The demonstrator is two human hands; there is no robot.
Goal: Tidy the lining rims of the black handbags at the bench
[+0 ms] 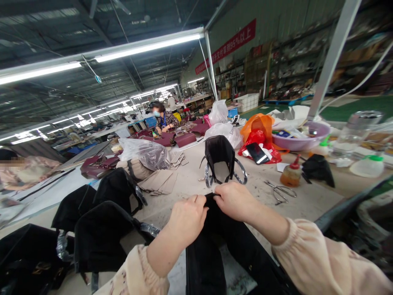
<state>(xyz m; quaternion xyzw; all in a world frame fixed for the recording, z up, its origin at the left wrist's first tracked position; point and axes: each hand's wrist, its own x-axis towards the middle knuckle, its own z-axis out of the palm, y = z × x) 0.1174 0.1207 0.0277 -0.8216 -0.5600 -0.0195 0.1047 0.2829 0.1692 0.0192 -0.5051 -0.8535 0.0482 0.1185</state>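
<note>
My left hand (187, 219) and my right hand (235, 200) both pinch the top edge of a black bag (211, 250) that lies against the near edge of the worktable (307, 200). The fingers of both hands are closed on the fabric, thumbs almost touching. A second black bag (219, 157) with wrapped handles stands upright just beyond my hands. Small scissors (279, 191) lie to the right of my right hand.
Several black bags (101, 229) crowd the near left. Cardboard pieces (159, 180), a clear plastic bag (144, 153), a glue bottle (291, 173), a purple basin (302, 141), red and orange bags (259, 131) sit further back. A seated person (162, 119) works at the far end.
</note>
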